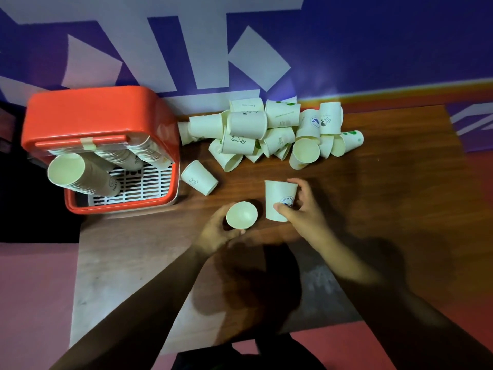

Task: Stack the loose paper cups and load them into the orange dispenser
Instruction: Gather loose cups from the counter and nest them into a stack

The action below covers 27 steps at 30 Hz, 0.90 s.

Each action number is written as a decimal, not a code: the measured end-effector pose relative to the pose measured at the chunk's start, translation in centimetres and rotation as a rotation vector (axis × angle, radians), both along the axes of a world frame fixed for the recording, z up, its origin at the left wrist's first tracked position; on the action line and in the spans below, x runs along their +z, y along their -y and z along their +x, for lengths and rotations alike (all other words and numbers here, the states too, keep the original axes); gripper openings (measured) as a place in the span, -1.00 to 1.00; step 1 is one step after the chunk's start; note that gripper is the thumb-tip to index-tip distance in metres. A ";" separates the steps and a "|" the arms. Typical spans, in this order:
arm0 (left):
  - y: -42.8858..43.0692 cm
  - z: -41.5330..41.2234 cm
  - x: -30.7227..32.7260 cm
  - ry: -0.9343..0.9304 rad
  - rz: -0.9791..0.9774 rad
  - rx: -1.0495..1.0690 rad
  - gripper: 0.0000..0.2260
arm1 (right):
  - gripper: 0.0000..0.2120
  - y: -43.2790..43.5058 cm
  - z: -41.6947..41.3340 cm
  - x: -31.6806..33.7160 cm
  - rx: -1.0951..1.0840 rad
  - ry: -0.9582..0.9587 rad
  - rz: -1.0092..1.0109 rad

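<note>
We see one cup gripped in the left hand, mouth up; right hand pinches an inverted cup – just beside. Dispenser already has stacks; a big loose pile is left – early-to-mid progress.

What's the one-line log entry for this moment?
left hand: holds mouth-up cup | right hand: grips printed cup | cup pile: loose | orange dispenser: holds stacks
</note>
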<state>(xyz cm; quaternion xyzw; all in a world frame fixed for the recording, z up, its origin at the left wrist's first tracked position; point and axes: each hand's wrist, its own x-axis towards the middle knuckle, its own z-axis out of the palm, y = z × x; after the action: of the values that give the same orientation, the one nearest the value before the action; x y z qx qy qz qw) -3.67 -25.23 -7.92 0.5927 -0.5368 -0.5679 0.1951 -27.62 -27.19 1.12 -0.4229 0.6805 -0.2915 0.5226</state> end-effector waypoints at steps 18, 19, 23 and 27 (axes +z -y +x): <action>8.0 5.2 5.3 0.662 -0.547 0.019 -0.54 | -0.69 -4.4 3.5 -1.5 0.598 -0.697 -0.451; 8.7 5.2 5.4 0.671 -0.503 0.008 -0.50 | -0.65 -4.6 3.6 -1.7 0.648 -0.760 -0.458; 9.7 4.8 5.0 0.757 -0.292 -0.073 -0.41 | -0.55 -5.0 4.1 -2.8 0.762 -0.804 -0.391; 9.0 4.4 4.1 0.841 -0.288 -0.134 -0.44 | -0.63 -5.4 4.4 -4.2 0.720 -0.748 -0.309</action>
<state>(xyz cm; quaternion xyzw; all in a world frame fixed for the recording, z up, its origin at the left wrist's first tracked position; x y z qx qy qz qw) 0.73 -34.20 -3.78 0.7029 -0.6800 -0.2085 0.0031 -23.18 -21.79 -3.08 -0.7762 0.5813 -0.0200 0.2435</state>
